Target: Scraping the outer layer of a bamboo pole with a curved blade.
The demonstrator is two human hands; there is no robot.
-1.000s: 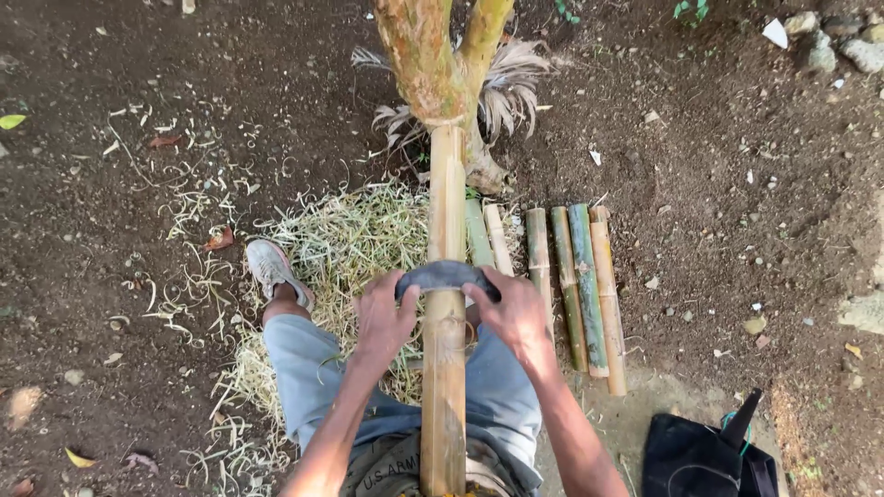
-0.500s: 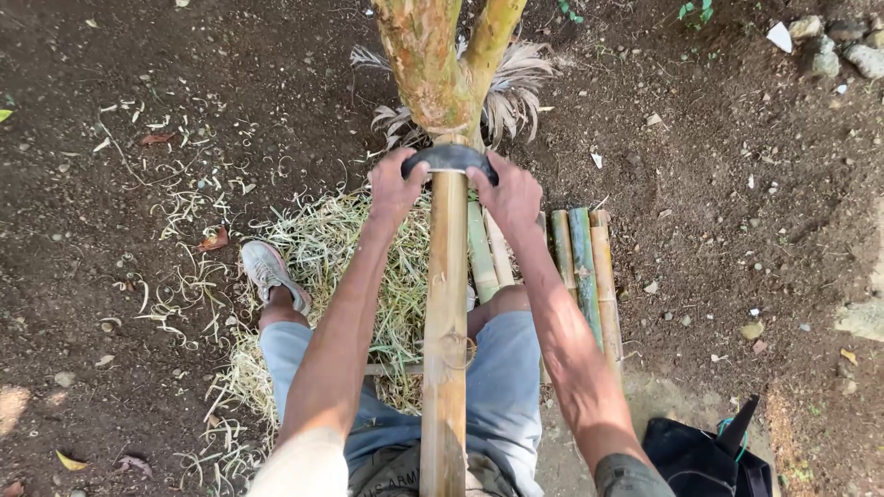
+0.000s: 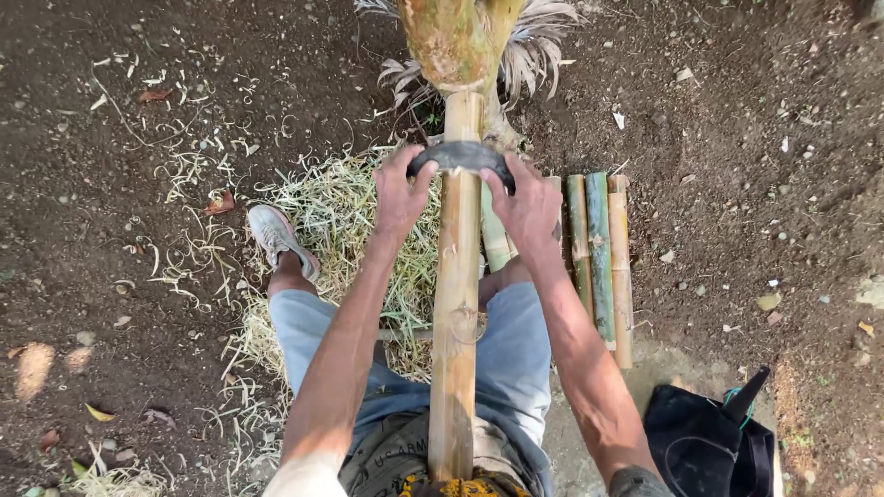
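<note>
Both of my hands have drawn the curved blade (image 3: 460,156) back slightly from the tree trunk (image 3: 458,41). Left hand (image 3: 401,193) and right hand (image 3: 529,210) clench its two ends, across the pale bamboo pole (image 3: 456,304) running between my knees, above shavings (image 3: 341,207).

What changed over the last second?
Both hands, left hand and right hand, pushed the curved blade up the bamboo pole, from near the knees toward the tree fork, then eased slightly back. Grip on both blade ends unchanged. Bamboo pieces, shavings pile and black bag stayed put.
</note>
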